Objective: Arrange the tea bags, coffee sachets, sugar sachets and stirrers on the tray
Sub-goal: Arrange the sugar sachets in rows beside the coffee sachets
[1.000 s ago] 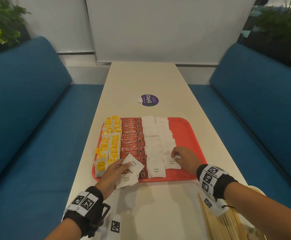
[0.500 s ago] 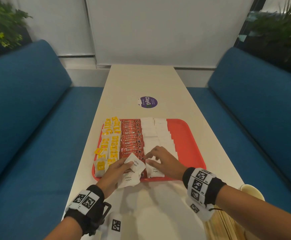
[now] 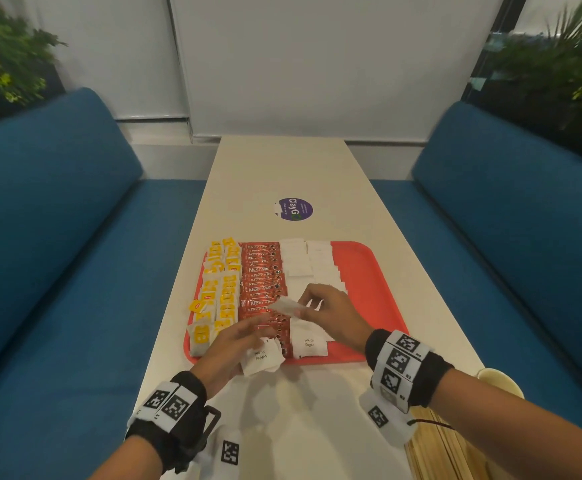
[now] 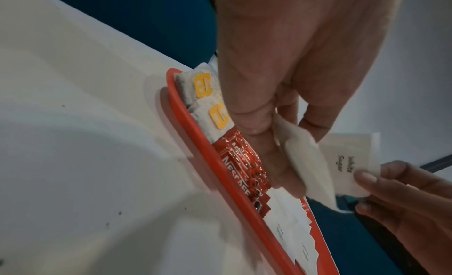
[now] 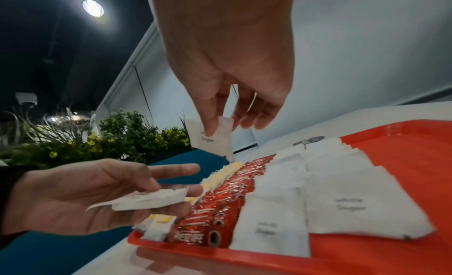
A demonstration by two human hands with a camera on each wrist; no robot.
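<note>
A red tray lies on the white table, with yellow-tagged tea bags on its left, red coffee sachets in the middle and white sugar sachets in two columns to the right. My left hand hovers over the tray's near left corner and holds a few sugar sachets. My right hand pinches a single sugar sachet above the coffee sachets. Wooden stirrers lie on the table under my right forearm.
A pale cup stands at the table's near right edge. A purple round sticker is beyond the tray. Blue benches flank the table on both sides, with plants behind them.
My right hand left the right sugar column, came across to my left hand and now holds one sachet from it, raised above the tray. My left hand has stayed near the tray's corner.
</note>
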